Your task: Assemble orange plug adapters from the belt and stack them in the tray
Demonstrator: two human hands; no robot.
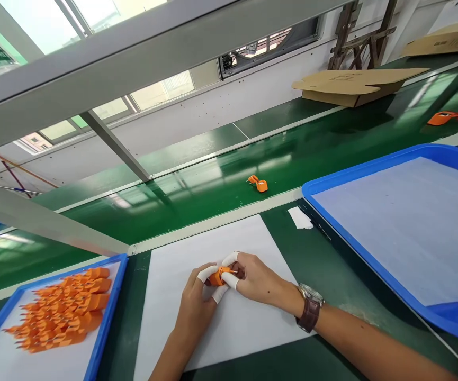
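Note:
Over the white sheet (252, 328), an orange plug (215, 277) is pinched between both hands, its metal pin pointing right. My left hand (199, 304) is closed on its left side with thumb and forefinger. From the right, my right hand (252, 278) grips the same plug, also thumb against forefinger. White finger covers sit on the thumbs and forefingers. A watch with a brown strap (310, 307) is on my right wrist. The fingers hide much of the plug.
At left, a blue-rimmed tray (111, 296) bears many orange plugs (70, 312). Another blue tray (312, 188), lined in white, stands at right. Orange plugs (258, 184) lie on the green belt (213, 174) behind. A grey metal beam (153, 47) crosses above. Cardboard (348, 84) lies farther back.

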